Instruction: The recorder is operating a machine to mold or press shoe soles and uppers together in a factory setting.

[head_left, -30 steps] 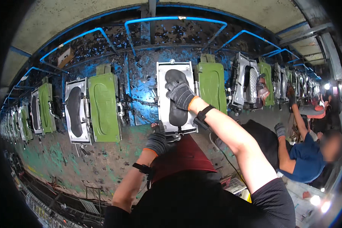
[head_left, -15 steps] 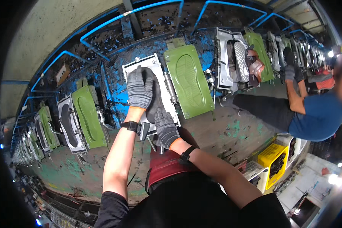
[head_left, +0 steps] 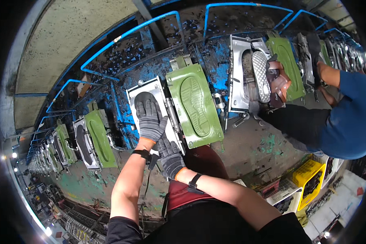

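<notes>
My left hand (head_left: 150, 120), in a grey striped knit glove, lies flat with fingers stretched on a dark sole-shaped piece (head_left: 145, 97). That piece sits in the recess of an opened metal mould (head_left: 160, 90), its rounded far end showing past my fingertips. My right hand (head_left: 171, 156), gloved alike, rests just below with fingers extended over the near end of the piece, which the hands mostly hide. Hinged to the mould's right side is a green plate (head_left: 195, 106) bearing a ridged sole pattern.
More opened moulds (head_left: 85, 142) with green plates stand in a row to the left. On the right, a brown sandal (head_left: 278, 81) with a pale patterned sole lies at another mould. A co-worker in a blue shirt (head_left: 345, 118) bends nearby. Blue rails (head_left: 146, 24) run behind; a yellow crate (head_left: 309, 179) stands at right.
My left hand has slid nearer along the dark piece, uncovering its far end inside the recess. My right hand stays by the near end. The view has shifted and the co-worker's arms have moved.
</notes>
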Demonstrator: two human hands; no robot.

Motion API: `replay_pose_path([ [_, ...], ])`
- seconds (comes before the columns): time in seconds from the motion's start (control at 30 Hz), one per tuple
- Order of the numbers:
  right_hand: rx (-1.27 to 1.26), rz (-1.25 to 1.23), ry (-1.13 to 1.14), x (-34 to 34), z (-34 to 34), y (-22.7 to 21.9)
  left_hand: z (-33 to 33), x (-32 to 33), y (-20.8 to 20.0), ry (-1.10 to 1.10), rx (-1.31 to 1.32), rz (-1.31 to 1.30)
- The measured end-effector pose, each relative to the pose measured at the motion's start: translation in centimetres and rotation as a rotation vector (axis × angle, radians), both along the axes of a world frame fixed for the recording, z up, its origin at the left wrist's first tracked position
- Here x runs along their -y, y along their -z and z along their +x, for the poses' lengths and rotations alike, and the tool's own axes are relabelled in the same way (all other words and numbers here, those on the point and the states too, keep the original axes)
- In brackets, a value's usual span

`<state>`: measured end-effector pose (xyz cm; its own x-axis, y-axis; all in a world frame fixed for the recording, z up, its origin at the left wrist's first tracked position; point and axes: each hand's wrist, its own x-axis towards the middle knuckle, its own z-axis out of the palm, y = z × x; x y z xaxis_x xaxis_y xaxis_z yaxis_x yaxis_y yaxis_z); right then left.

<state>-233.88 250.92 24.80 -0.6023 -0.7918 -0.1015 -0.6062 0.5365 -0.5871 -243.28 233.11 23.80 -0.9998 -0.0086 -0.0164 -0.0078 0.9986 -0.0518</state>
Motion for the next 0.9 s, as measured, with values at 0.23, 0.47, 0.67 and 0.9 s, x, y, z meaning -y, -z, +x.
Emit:
replay_pose_path([
  [0.23,0.455,0.342,-0.276,0.2,0.3,-1.0,-1.1,-1.5,-2.1,-0.236,0.108,0.031],
  [0.47,0.422,0.56,-0.211,0.3,2.7,2.0,0.6,0.5,-1.1,-0.299,-0.069,0.319],
  [0.67,-0.012,0.445,-0.666,-0.3,0.4,4.0,1.0,2.1,0.7,-0.347,-0.159,0.372],
  [0.9,0.028,0.467,-0.268,-1.3,2.2,-0.2,7.5,15.4,14.5,-0.737,-0.25,1.229],
])
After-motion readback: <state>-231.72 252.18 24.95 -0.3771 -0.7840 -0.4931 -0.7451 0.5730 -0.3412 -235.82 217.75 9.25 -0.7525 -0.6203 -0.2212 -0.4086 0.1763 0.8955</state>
